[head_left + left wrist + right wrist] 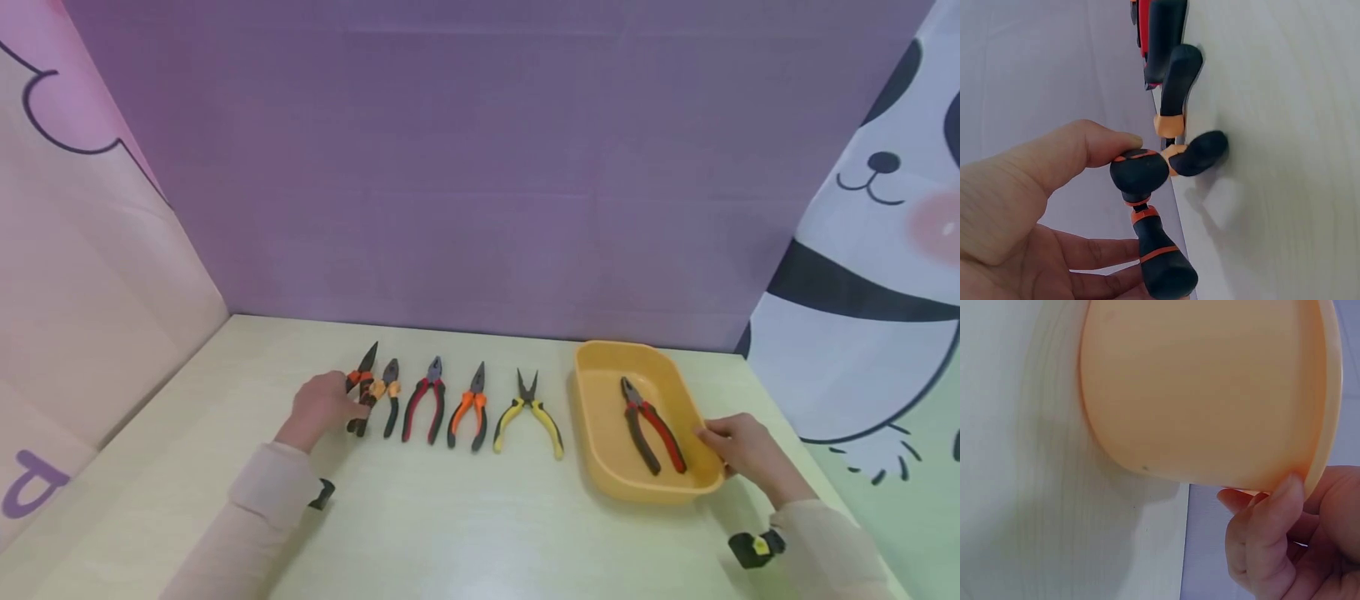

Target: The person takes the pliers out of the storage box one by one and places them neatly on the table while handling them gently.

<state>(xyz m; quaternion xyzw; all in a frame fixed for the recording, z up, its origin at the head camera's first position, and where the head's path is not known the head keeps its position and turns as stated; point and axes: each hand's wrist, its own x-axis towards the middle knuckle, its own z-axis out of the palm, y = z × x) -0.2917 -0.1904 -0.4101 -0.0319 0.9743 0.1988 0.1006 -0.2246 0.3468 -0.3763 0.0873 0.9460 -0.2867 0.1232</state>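
At the left end of a row of pliers, my left hand [324, 406] grips black-and-orange long-nose pliers [366, 367], thumb on one handle and fingers on the other in the left wrist view. Right beside them lie combination pliers with black and light-orange handles [392, 400]. On the right, my right hand [746, 450] pinches the rim of a yellow plastic basin [611, 479]. Red-and-dark pliers [651, 429] lie inside that basin. The right wrist view shows the basin's outer wall [1204, 394] with the thumb and fingers at its edge.
Between the hands lie red-and-black pliers [424, 404], orange-and-black long-nose pliers [468, 408] and yellow-handled long-nose pliers [528, 412] on the pale table [450, 525]. A purple backdrop [480, 183] stands behind the table, with printed cloth at both sides.
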